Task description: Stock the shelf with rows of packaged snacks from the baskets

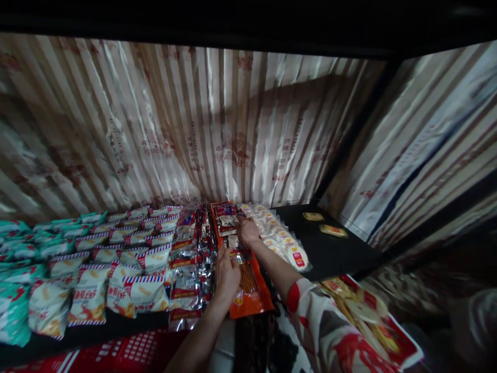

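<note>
In the head view, both hands reach onto a column of flat, glossy orange packets [252, 304], set between silvery and white packs on a black surface [324, 251]. The left hand [227, 274] lies along the column's left edge with its fingers extended close together; whether it pinches an edge, I cannot tell. The right hand [248, 231] rests higher up the column with its fingers bent over the packets, their tips too blurred to show whether they grip. The nearest orange packet has a clear window showing thin brown sticks. To the left of the column stand tight rows of red-and-silver foil packets [185, 282], slim and crinkled; beyond them are plump, pillow-shaped white bags [90, 295] edged in red and blue stripes, then puffy teal bags [13, 311] with a plastic sheen. On the right, round white discs [297, 257] in clear wrap overlap in rows, and two small, flat yellowish packs [333, 231] lie apart on the black surface. A loose sleeve [330, 321], white with red and dark patches, covers the right forearm. Behind everything hangs shiny, pleated striped sheeting [240, 129] printed with reddish motifs; a perforated red basket [135, 352] shows below.
</note>
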`<state>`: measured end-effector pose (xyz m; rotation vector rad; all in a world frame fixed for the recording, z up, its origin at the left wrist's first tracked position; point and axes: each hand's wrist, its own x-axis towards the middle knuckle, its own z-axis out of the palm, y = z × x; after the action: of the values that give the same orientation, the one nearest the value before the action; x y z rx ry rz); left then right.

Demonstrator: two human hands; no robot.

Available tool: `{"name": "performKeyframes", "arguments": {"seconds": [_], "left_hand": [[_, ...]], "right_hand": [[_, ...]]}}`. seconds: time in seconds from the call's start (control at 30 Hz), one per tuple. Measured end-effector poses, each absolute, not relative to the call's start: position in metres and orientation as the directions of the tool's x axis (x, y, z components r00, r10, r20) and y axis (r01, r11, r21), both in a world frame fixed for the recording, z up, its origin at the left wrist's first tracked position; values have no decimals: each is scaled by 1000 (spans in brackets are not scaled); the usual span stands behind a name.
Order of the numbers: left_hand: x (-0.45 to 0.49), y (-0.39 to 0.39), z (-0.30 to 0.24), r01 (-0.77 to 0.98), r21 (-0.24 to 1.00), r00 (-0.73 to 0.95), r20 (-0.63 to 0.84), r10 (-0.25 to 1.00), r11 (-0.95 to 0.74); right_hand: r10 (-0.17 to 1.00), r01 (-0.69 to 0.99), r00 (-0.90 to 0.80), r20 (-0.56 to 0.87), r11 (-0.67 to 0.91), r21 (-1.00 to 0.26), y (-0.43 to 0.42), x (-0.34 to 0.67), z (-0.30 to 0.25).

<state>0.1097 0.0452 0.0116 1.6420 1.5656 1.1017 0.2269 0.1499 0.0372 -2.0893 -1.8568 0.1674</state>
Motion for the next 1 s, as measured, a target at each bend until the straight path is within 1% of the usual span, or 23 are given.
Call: {"name": "performKeyframes", "arguments": {"seconds": [0.1,0.23,0.37,0.53,0.7,0.83,0.9,1.0], "left_hand": [[119,64,4,479,877,-65,79,995,-38],[128,85,-5,467,884,-102,43,994,10],[132,98,-10,462,887,-114,46,992,12],[135,103,-15,501,866,-91,36,995,14],[135,102,-16,518,855,-91,65,994,-8],[132,97,-12,488,873,-86,71,994,-20],[132,94,-8,472,881,-83,80,993,-32],[133,85,0,446,893,-102,119,988,-61]], "right_hand": [[979,952,162,127,-121,-280,163,226,35],[979,952,198,40,-182,-247,181,225,31],[977,946,212,-21,-211,-245,195,226,26],[975,936,222,-19,-218,-275,202,228,20],[962,888,273,-1,-252,-385,202,230,22],[970,856,239,52,-185,-483,200,233,26],[970,787,235,58,-154,-598,196,236,29],[974,642,226,29,-126,-757,189,238,35]]}}
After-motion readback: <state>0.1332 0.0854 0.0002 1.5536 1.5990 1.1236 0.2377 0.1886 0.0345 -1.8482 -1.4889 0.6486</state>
